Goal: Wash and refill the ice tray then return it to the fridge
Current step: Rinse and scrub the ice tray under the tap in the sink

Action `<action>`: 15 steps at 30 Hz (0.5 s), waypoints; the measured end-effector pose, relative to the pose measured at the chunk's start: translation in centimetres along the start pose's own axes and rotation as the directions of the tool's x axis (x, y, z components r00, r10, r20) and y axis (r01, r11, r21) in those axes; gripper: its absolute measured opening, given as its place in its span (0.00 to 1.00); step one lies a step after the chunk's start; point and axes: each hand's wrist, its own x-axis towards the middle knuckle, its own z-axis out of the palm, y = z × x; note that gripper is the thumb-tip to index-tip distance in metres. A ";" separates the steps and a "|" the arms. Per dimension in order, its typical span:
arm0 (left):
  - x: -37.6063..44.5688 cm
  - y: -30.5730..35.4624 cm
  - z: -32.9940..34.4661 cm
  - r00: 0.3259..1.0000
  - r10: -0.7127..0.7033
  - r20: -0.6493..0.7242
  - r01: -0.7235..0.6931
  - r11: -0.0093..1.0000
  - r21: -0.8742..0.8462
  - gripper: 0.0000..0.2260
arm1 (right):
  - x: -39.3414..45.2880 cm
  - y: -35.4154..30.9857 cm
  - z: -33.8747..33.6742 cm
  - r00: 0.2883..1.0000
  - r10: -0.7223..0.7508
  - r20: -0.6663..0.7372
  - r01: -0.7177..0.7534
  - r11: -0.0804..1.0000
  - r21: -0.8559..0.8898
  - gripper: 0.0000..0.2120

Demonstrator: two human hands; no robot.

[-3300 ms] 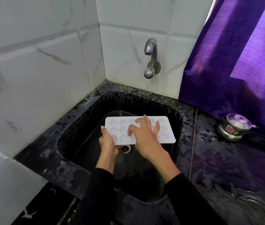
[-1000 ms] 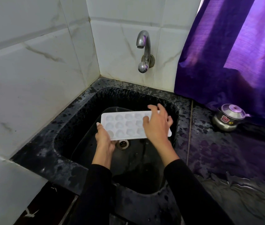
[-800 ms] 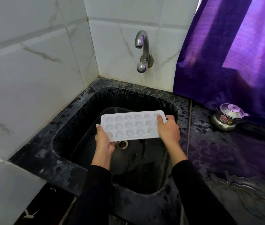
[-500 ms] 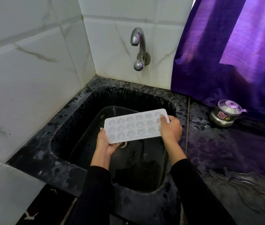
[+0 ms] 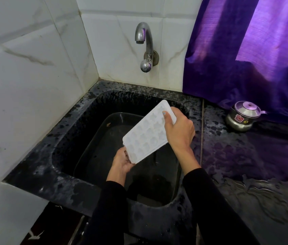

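A white ice tray [image 5: 145, 134] with several small moulded cells is held tilted steeply over the black sink [image 5: 79, 112], its right end raised and its left end low. My right hand [image 5: 179, 131] grips the raised right end, thumb across the top face. My left hand [image 5: 122, 160] cups the low left corner from beneath, palm up. A chrome tap [image 5: 144, 45] is on the tiled wall above the sink; no water runs from it.
A black tub [image 5: 93, 149] sits inside the sink. A small steel pot with a lid [image 5: 242, 115] stands on the wet black counter [image 5: 245, 165] at the right, below a purple curtain [image 5: 245, 50]. White marble tiles [image 5: 33, 76] close off the left and back.
The tray went from nearly level to steeply tilted, right end up. My right hand moved off the cells to grip the right end, and my left hand dropped under the low corner.
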 end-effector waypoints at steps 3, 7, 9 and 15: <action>0.4 -0.6 0.3 1.000 -0.025 0.007 0.025 0.999 0.023 0.08 | -0.2 -0.7 0.0 0.995 -0.099 0.002 0.099 0.995 -0.026 0.18; 1.0 -1.4 0.7 0.998 -0.061 0.013 0.060 0.997 0.043 0.18 | -0.6 -1.0 0.4 0.968 -0.250 0.004 0.249 0.966 -0.070 0.16; 1.4 -1.7 0.6 0.996 -0.087 0.010 0.087 0.994 0.067 0.22 | -0.9 -0.9 0.9 0.944 -0.328 -0.010 0.326 0.941 -0.094 0.15; 1.8 -2.0 0.6 0.995 -0.102 -0.010 0.103 0.992 0.077 0.25 | -1.6 -0.2 2.9 0.879 -0.471 -0.071 0.458 0.877 -0.142 0.11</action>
